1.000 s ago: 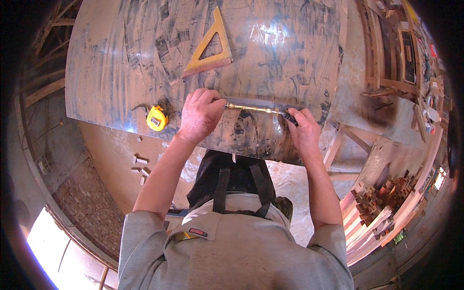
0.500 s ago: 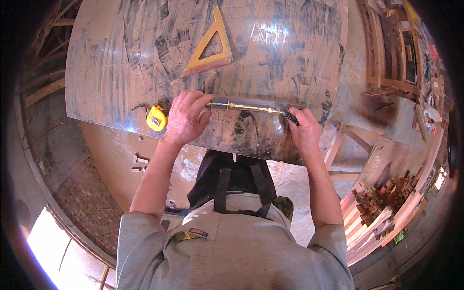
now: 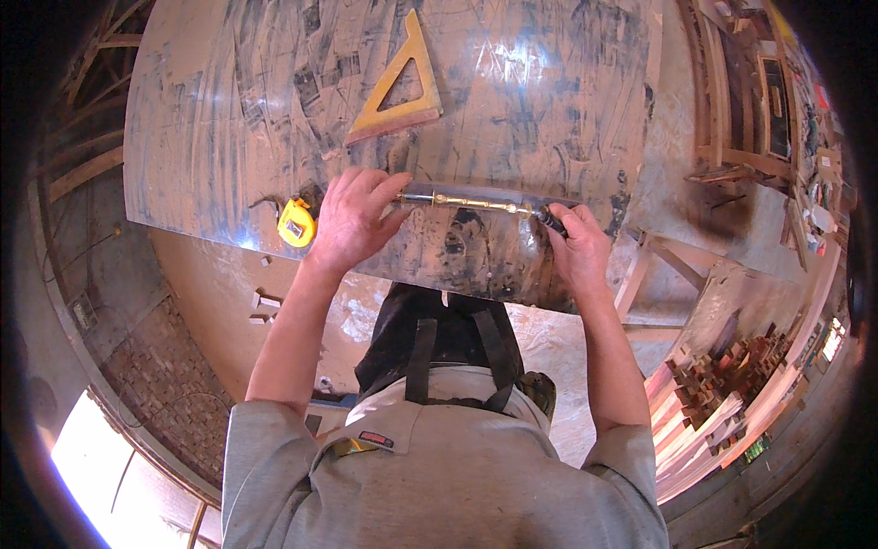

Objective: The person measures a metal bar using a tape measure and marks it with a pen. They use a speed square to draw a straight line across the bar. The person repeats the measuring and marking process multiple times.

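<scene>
My two hands hold a slim rod-shaped tool (image 3: 465, 201) crosswise near the front edge of the worktop (image 3: 512, 119). Its middle is brass-coloured with small collars, and both ends are dark; its exact kind I cannot make out. A see-through, plastic-looking strip shows along it. At the left end, my left hand (image 3: 359, 218) has thumb and forefinger round the tip, which the fingers partly hide. The black right end is pinched by my right hand (image 3: 578, 242). A yellow tape measure (image 3: 296, 222) lies just left of my left hand.
Beyond my hands, a yellow triangular square (image 3: 395, 87) lies on the dusty, dark-streaked worktop. Stacked wood strips (image 3: 732, 384) stand on the floor at right, with frames and boards (image 3: 745, 101) behind. Small wood offcuts (image 3: 265, 300) lie on the floor at left.
My left hand has shifted very slightly, its thumb and forefinger a little farther along the tool. The right hand and the tool look nearly unmoved.
</scene>
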### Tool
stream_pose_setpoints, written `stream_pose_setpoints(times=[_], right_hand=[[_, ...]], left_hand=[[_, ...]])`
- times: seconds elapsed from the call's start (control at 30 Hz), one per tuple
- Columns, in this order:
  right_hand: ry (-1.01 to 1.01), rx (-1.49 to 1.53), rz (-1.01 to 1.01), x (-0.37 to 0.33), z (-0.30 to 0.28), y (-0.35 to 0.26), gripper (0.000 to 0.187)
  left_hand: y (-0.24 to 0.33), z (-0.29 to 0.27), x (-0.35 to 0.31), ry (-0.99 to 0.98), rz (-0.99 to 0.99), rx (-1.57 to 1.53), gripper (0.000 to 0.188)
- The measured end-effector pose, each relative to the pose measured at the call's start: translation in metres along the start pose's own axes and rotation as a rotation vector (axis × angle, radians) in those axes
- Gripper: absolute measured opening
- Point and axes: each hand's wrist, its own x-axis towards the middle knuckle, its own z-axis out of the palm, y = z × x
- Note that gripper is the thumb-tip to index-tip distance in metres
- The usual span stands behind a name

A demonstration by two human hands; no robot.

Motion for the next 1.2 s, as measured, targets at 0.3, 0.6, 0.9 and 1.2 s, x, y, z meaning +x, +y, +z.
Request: stream_pose_setpoints(times=[0.3,0.6,0.9,1.2], right_hand=[[-0.009,-0.013,-0.005,0.0,-0.001,0.0,0.036],[-0.02,-0.016,0.016,0.0,-0.002,0.0,0.038],[-0.013,-0.008,-0.016,0.001,-0.001,0.0,0.037],[-0.016,-0.022,-0.009,0.0,-0.001,0.001,0.037]], left_hand=[[-0.008,0.006,0.002,-0.007,0.052,0.026,0.034],[-0.007,0.005,-0.002,-0.015,0.014,0.034,0.034],[-0.01,0.008,-0.005,0.032,0.039,0.045,0.019],[0.004,0.006,-0.005,0.089,0.064,0.016,0.042]])
